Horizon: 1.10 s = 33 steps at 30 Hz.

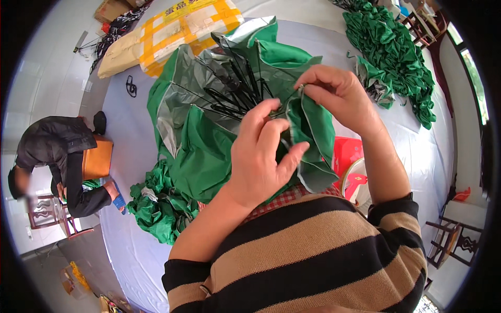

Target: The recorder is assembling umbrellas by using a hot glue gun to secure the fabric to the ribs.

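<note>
A green umbrella canopy (203,151) with a silver lining lies spread in front of me, its black ribs (237,88) bunched in the middle. My right hand (339,96) pinches the canopy's hem at a rib tip, thumb and index finger closed together. Just left of it, my left hand (261,156) has bent fingers set apart from its thumb, beside the folded green cloth and close to the ribs. Whether a left fingertip touches a rib, I cannot tell.
Heaped green canopies (386,47) lie at the far right, and another green pile (159,203) at the near left. A yellow-checked bundle (188,34) sits at the back. On the left a person (57,151) sits bent over. A red container (347,156) stands by my right arm.
</note>
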Tool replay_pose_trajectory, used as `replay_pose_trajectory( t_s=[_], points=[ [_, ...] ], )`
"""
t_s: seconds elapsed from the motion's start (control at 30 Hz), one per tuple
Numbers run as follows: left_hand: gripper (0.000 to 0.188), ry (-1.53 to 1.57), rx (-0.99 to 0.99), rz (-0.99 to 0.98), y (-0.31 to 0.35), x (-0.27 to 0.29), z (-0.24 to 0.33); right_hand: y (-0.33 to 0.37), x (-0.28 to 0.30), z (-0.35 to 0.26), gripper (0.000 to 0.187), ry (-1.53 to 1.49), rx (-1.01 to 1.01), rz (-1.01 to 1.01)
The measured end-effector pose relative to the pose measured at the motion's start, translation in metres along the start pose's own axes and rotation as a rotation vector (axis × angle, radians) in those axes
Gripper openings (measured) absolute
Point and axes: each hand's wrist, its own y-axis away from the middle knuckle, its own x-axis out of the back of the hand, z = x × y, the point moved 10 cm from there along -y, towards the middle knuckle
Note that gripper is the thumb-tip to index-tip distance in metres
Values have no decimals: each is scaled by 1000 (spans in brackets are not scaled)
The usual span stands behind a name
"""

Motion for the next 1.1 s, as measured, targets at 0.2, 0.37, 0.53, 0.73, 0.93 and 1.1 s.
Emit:
replay_pose_trajectory(
  t_s=[0.2,0.37,0.53,0.73,0.93,1.1],
  points=[
    [43,-324,-54,340,-23,77,-9,7,2,-4,7,70,28,-12],
    [27,-304,-7,110,-40,58,-39,11,-4,-14,8,125,30,-48],
    [23,-219,-102,98,-32,45,-22,-8,20,-33,19,243,23,2],
    [25,-132,-111,-69,-16,25,14,-67,13,-82,25,599,642,206],
    [28,-145,-224,-177,-29,48,31,-87,-29,-32,22,618,262,-120],
    [29,-275,-360,-150,-95,74,-1,-71,-30,-47,16,341,285,-144]
  ],
)
